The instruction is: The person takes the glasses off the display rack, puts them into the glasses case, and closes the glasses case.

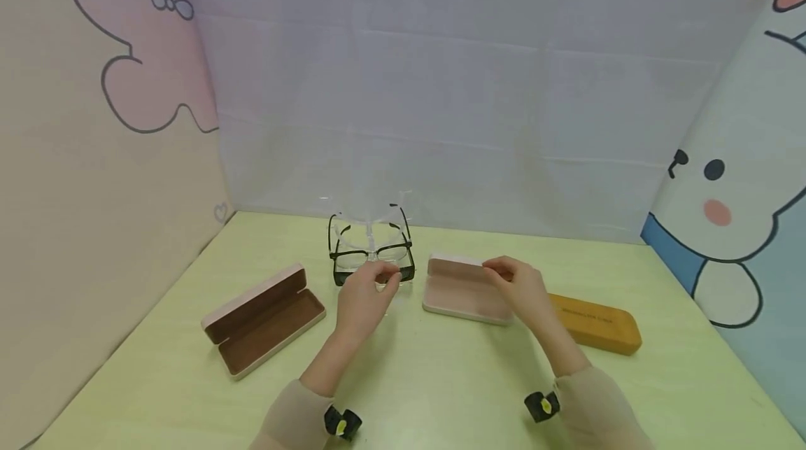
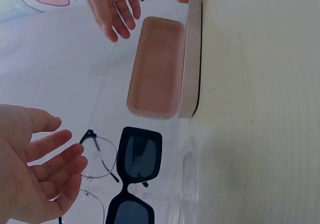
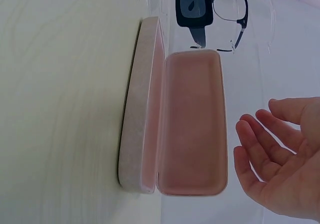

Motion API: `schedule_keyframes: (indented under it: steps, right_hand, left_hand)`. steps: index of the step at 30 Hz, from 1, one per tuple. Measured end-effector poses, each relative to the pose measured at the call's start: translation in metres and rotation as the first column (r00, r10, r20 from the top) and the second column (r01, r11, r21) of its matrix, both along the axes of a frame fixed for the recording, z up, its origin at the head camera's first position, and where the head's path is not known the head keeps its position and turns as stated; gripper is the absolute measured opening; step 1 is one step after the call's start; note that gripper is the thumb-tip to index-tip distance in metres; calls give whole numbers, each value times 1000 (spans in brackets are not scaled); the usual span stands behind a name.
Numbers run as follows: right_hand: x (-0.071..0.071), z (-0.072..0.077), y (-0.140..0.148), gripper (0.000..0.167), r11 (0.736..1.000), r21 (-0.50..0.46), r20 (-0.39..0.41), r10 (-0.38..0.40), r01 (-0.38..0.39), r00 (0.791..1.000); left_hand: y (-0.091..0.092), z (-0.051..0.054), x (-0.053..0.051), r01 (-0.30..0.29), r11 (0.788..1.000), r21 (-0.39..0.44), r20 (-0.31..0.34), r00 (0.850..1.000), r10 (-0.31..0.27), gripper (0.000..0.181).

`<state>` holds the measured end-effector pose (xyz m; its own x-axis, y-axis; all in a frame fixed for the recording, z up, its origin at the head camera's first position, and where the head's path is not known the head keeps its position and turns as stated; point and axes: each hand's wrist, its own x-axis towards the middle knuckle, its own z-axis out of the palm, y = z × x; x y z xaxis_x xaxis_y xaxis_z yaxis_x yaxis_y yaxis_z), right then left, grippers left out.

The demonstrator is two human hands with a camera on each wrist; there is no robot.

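My left hand (image 1: 368, 303) hovers in front of the glasses, fingers loosely bent with nothing between them; the left wrist view shows the hand (image 2: 42, 166) beside dark-lensed glasses (image 2: 142, 156) and thin-framed glasses (image 2: 112, 159). Black-framed glasses (image 1: 371, 252) stand stacked on a clear holder. An open pink case (image 1: 466, 296) lies right of them, its lining facing up. Close to that case's right end is my right hand (image 1: 525, 292), fingers relaxed; a gap shows between the hand (image 3: 280, 156) and the raised lid (image 3: 194, 124) in the right wrist view, so it holds nothing.
Another open case (image 1: 267, 327), brown inside, lies at the left of the table (image 1: 415, 394). A closed orange case (image 1: 595, 324) is at the right, beyond my right forearm. Printed sheets (image 1: 441, 100) enclose the back and sides.
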<state>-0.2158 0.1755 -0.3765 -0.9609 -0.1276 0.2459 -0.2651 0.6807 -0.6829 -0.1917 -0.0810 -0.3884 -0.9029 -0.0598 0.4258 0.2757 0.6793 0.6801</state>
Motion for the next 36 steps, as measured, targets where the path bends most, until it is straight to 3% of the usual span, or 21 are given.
schedule_keyframes:
  steps: [7, 16, 21, 28, 36]
  right_hand:
    - [-11, 2, -26, 24, 997, -64, -15, 37, -38, 999]
    - [-23, 4, -58, 24, 989, -143, 15, 31, -28, 999]
    - [-28, 5, -77, 27, 983, -185, 61, 22, -10, 998]
    - [-40, 4, -101, 36, 972, -233, 136, 22, 10, 991]
    - [-48, 7, -118, 39, 954, -300, 191, 34, 25, 981]
  left_hand:
    - [-24, 10, -1, -78, 997, 13, -59, 995, 79, 12]
    - [-52, 16, -8, -206, 973, 107, -63, 975, 213, 12]
    - [-58, 17, -14, -265, 953, 149, 1, 964, 268, 19]
    - [-62, 15, -22, -293, 931, 217, 113, 955, 275, 35]
    - [-64, 7, -29, -330, 914, 235, 205, 936, 285, 39]
